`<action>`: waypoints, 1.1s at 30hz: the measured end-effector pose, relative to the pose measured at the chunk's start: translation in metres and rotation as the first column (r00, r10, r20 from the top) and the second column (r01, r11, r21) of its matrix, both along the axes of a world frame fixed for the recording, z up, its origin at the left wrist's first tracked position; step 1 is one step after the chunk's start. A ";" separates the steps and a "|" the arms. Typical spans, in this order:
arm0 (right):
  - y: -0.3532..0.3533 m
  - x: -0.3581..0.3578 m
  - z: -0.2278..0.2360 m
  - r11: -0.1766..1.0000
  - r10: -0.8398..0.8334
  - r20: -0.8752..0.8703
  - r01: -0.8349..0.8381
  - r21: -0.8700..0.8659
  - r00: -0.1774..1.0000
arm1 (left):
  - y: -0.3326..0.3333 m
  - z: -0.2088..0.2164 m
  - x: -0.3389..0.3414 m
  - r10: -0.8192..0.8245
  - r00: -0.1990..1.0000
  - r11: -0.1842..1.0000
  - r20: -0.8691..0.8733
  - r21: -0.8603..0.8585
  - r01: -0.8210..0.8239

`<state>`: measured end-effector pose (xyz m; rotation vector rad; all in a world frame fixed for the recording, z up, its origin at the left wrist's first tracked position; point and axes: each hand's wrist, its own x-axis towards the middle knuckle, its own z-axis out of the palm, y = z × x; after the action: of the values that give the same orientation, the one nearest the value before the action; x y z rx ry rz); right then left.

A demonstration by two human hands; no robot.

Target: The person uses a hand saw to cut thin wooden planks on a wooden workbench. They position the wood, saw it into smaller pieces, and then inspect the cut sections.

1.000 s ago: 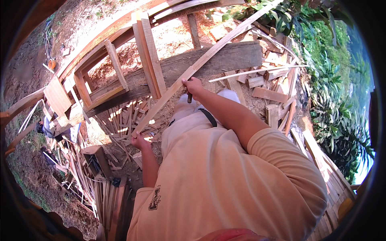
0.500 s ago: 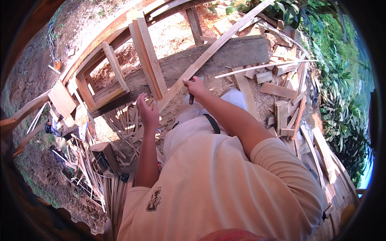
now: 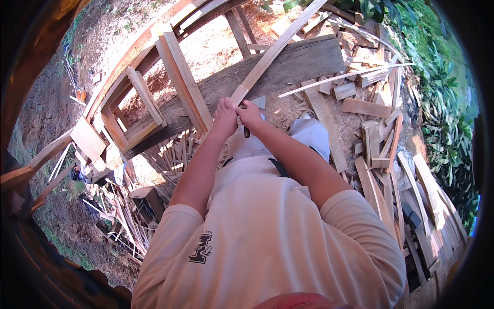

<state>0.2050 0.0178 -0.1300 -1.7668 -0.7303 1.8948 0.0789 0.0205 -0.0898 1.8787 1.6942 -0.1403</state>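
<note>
A long pale wooden strip [image 3: 275,50] slants from the far top right down to my hands, crossing a thick grey weathered plank [image 3: 293,63]. A notch-like step shows in the strip just beyond my fingers. My left hand [image 3: 224,117] is closed over the strip's near part and hides it there. Right beside it, my right hand [image 3: 250,115] is wrapped around a short tool with a dark handle [image 3: 247,132], which pokes out below the fist. The tool's working end is hidden between the hands, so its kind cannot be made out.
An upright pale beam [image 3: 180,77] and a wooden frame [image 3: 116,126] stand at the left of the plank. Offcuts [image 3: 366,108] lie heaped at the right, with a thin stick [image 3: 345,77] across them. Wood slivers [image 3: 121,216] pile up at lower left.
My left hand has moved right and forward from beside the beam onto the strip, closing next to my right hand. The right hand keeps its hold on the dark-handled tool.
</note>
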 end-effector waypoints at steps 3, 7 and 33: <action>-0.005 0.025 0.026 0.987 0.088 0.123 -0.103 0.126 0.989 | -0.005 -0.001 -0.001 -0.030 1.000 0.999 -0.005 0.027 0.031; -0.020 0.096 0.056 0.975 0.096 0.104 -0.114 0.190 0.990 | 0.000 0.015 0.005 -0.055 0.998 0.998 -0.035 0.002 0.055; -0.129 0.395 0.211 0.728 -0.677 0.327 0.537 0.426 0.659 | 0.171 -0.030 0.231 -0.390 0.917 0.868 -0.078 0.300 0.395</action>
<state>0.5997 -0.1115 0.0814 -1.9523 -0.4322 0.8610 0.3097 0.1916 -0.1196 2.4533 1.3795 -0.0487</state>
